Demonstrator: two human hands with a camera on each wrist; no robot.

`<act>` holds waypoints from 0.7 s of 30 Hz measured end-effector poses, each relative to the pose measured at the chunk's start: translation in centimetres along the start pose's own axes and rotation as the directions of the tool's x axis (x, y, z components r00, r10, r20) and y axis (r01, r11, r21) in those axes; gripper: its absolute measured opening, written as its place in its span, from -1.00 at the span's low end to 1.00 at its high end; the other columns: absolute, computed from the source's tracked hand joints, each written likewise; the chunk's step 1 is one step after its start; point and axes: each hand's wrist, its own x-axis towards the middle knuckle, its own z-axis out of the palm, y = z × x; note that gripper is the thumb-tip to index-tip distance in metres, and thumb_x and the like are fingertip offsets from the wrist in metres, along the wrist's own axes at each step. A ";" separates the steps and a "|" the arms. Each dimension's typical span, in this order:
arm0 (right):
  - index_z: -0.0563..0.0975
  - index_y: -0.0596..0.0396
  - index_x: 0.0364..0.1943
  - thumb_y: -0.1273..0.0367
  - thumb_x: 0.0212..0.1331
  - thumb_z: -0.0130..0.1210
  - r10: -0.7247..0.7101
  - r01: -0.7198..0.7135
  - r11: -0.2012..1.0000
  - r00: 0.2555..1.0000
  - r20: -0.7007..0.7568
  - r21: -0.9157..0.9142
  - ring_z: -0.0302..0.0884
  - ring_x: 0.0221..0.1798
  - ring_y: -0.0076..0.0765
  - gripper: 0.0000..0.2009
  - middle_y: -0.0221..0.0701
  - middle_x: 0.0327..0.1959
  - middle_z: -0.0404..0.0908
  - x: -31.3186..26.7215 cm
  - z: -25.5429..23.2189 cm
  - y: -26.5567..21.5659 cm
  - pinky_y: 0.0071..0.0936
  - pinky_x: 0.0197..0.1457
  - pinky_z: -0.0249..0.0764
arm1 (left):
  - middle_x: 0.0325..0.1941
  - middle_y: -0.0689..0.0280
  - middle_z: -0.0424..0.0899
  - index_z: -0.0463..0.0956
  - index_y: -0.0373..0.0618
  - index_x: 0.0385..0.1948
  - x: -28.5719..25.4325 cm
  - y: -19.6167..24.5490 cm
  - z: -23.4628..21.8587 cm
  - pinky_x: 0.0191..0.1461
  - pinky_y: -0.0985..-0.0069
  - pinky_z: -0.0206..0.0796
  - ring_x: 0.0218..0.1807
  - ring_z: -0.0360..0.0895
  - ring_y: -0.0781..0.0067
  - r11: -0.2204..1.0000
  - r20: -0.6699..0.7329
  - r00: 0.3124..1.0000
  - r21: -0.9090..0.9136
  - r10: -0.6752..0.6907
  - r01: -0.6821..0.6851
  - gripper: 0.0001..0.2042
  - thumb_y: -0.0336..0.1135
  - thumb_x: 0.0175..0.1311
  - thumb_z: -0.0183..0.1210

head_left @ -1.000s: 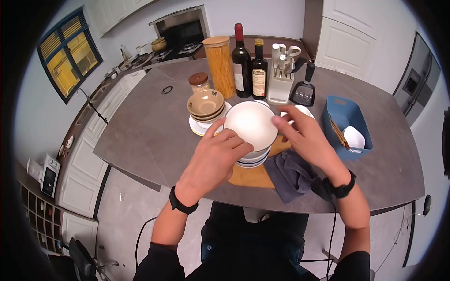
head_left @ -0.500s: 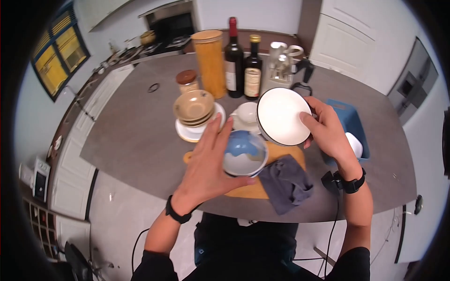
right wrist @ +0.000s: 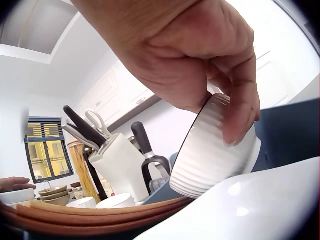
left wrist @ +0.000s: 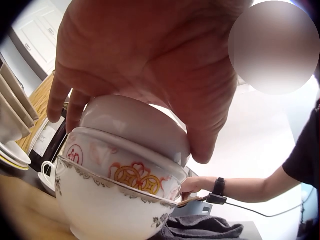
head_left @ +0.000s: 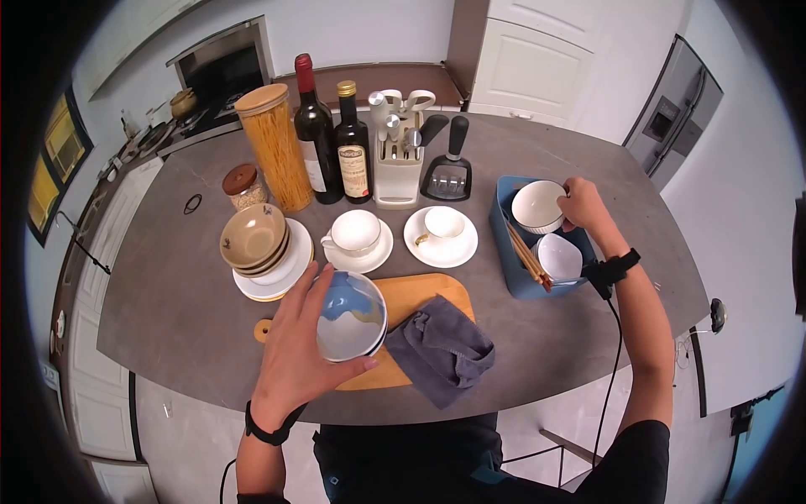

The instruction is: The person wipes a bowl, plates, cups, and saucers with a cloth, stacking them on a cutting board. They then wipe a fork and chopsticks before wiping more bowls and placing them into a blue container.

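**Holding two bowls, one over the board, one over the bin**

Gripping a stack of bowls with my left hand (head_left: 295,353), fingers curled round the rim of the blue-glazed bowl (head_left: 350,317); the wrist view shows it nested on a patterned one, so the grip likely steadies both. The stack sits on the cutting board (head_left: 420,294), at its left end. My right hand (head_left: 585,206) pinches the rim of the white ribbed bowl (head_left: 537,206), thumb outside, fingers over the edge, bowl tilted. It hangs over the blue bin (head_left: 512,277), well right of the board, probably so it drops in beside the white dish (head_left: 560,256) and chopsticks (head_left: 525,254) already there.

A grey cloth (head_left: 441,349) lies on the board's right end. Just behind the board: two cups on saucers (head_left: 441,233); left of it, tan bowls stacked on a plate (head_left: 254,239). Farther back stand a pasta jar (head_left: 273,147), two bottles (head_left: 317,130) and a knife block (head_left: 397,160). The surface is a dark grey stone-look island (head_left: 168,311); white cabinets, a stove and a window are behind it, and a steel fridge stands far right.
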 end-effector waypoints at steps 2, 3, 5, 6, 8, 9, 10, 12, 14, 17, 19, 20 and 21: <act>0.62 0.52 -0.22 0.56 0.09 0.10 0.031 -0.031 0.999 1.000 0.003 -0.011 0.74 -0.59 -0.06 -0.77 0.07 -0.50 0.70 0.9 0.7 0.9 -0.30 -0.49 0.69 | 0.56 -0.08 0.22 0.21 -0.15 0.50 0.0 -0.2 0.1 0.52 0.09 0.22 0.54 0.24 -0.13 1.000 0.002 1.000 0.002 0.001 -0.001 0.14 -0.08 -0.27 0.66; 0.63 0.52 -0.22 0.57 0.06 0.13 0.057 -0.057 0.998 0.998 0.006 -0.024 0.74 -0.59 -0.04 -0.76 0.08 -0.49 0.71 1.3 1.0 1.3 -0.30 -0.48 0.70 | 0.52 -0.07 0.26 0.22 -0.15 0.49 0.1 -0.2 0.2 0.50 0.10 0.24 0.52 0.27 -0.13 1.000 -0.003 1.000 -0.025 0.006 -0.007 0.13 -0.10 -0.27 0.66; 0.63 0.52 -0.21 0.55 0.04 0.19 0.054 -0.051 0.996 0.998 0.039 -0.068 0.76 -0.53 -0.02 -0.75 0.08 -0.46 0.72 2.1 1.0 1.9 -0.28 -0.40 0.72 | 0.48 -0.07 0.29 0.23 -0.16 0.47 0.1 -0.3 0.3 0.49 0.11 0.27 0.49 0.30 -0.12 0.999 -0.010 1.000 -0.050 0.011 -0.011 0.11 -0.12 -0.27 0.66; 0.63 0.53 -0.21 0.53 0.03 0.25 0.052 -0.044 0.993 0.996 0.071 -0.114 0.78 -0.46 0.00 -0.73 0.09 -0.43 0.72 2.4 1.1 2.3 -0.25 -0.33 0.74 | 0.45 -0.05 0.31 0.23 -0.17 0.47 0.2 -0.3 0.4 0.47 0.12 0.29 0.47 0.32 -0.10 0.998 -0.032 0.999 -0.063 0.017 -0.019 0.10 -0.15 -0.28 0.65; 0.64 0.49 -0.23 0.48 0.03 0.30 -0.016 0.035 0.962 0.997 0.070 -0.271 0.79 -0.40 0.03 -0.73 0.04 -0.40 0.74 3.1 1.9 3.4 -0.23 -0.27 0.74 | 0.42 -0.04 0.33 0.23 -0.18 0.46 0.3 -0.3 0.6 0.46 0.13 0.31 0.44 0.35 -0.09 0.997 -0.055 0.998 -0.075 0.026 -0.031 0.09 -0.17 -0.28 0.65; 0.64 0.45 -0.24 0.44 0.04 0.35 -0.084 0.111 0.900 0.993 0.083 -0.422 0.79 -0.33 0.06 -0.72 -0.01 -0.37 0.76 3.1 2.0 3.2 -0.20 -0.20 0.74 | 0.41 -0.03 0.33 0.22 -0.18 0.46 0.2 -0.2 0.7 0.46 0.14 0.31 0.43 0.35 -0.09 0.996 -0.065 0.998 -0.092 0.011 -0.017 0.10 -0.18 -0.28 0.65; 0.64 0.45 -0.24 0.44 0.04 0.35 -0.084 0.110 0.900 0.993 0.080 -0.422 0.79 -0.33 0.06 -0.72 -0.01 -0.37 0.76 3.0 2.0 3.0 -0.20 -0.20 0.74 | 0.40 -0.02 0.33 0.21 -0.18 0.46 0.2 -0.2 0.7 0.45 0.14 0.31 0.42 0.36 -0.08 0.994 -0.076 0.997 -0.108 -0.005 -0.003 0.10 -0.19 -0.28 0.64; 0.66 0.38 -0.21 0.33 -0.01 0.46 -0.142 0.120 0.813 0.990 0.005 -0.570 0.76 -0.11 0.10 -0.63 -0.03 -0.24 0.76 2.3 2.2 2.5 -0.17 -0.02 0.70 | 0.40 -0.01 0.33 0.21 -0.18 0.45 0.2 -0.3 0.8 0.45 0.16 0.31 0.41 0.36 -0.07 0.994 -0.101 0.995 -0.109 0.008 -0.019 0.09 -0.22 -0.29 0.64; 0.66 0.31 -0.19 0.31 -0.02 0.47 -0.165 0.132 0.742 0.986 0.012 -0.657 0.76 -0.08 0.09 -0.62 -0.04 -0.20 0.76 2.4 2.8 2.5 -0.16 0.00 0.69 | 0.40 0.01 0.33 0.22 -0.18 0.45 0.2 -0.4 0.7 0.44 0.17 0.32 0.41 0.37 -0.06 0.993 -0.128 0.992 -0.110 0.020 -0.034 0.09 -0.24 -0.30 0.64; 0.68 0.17 -0.17 0.32 0.02 0.43 -0.189 0.176 0.639 0.979 0.070 -0.749 0.75 -0.06 0.08 -0.68 -0.10 -0.15 0.76 2.9 3.5 3.0 -0.18 0.00 0.69 | 0.38 0.03 0.34 0.24 -0.17 0.42 0.0 -0.6 0.4 0.43 0.19 0.33 0.38 0.39 -0.03 0.984 -0.206 0.978 -0.170 0.019 -0.055 0.07 -0.29 -0.33 0.62; 0.69 0.10 -0.17 0.35 0.06 0.38 -0.199 0.216 0.613 0.973 0.116 -0.760 0.75 -0.06 0.08 -0.75 -0.14 -0.12 0.76 3.0 3.1 3.0 -0.22 -0.01 0.70 | 0.37 0.04 0.36 0.26 -0.17 0.40 0.0 -0.3 -0.3 0.42 0.20 0.33 0.37 0.42 0.00 0.983 -0.293 0.955 -0.160 0.037 -0.087 0.05 -0.32 -0.35 0.61; 0.69 0.11 -0.19 0.34 0.08 0.36 -0.216 0.245 0.620 0.966 0.138 -0.745 0.76 -0.07 0.06 -0.77 -0.15 -0.15 0.77 3.1 2.8 3.0 -0.20 -0.04 0.69 | 0.36 0.04 0.37 0.27 -0.16 0.38 -0.1 -0.2 -0.5 0.42 0.21 0.33 0.37 0.42 0.00 0.983 -0.314 0.949 -0.156 0.040 -0.093 0.03 -0.32 -0.35 0.61; 0.70 0.12 -0.21 0.32 0.11 0.35 -0.235 0.278 0.625 0.958 0.164 -0.729 0.76 -0.09 0.04 -0.78 -0.16 -0.18 0.77 3.0 2.5 2.5 -0.19 -0.07 0.69 | 0.36 0.04 0.37 0.27 -0.16 0.38 0.0 0.0 -0.8 0.42 0.21 0.33 0.37 0.42 0.00 0.985 -0.319 0.947 -0.153 0.031 -0.084 0.03 -0.32 -0.35 0.61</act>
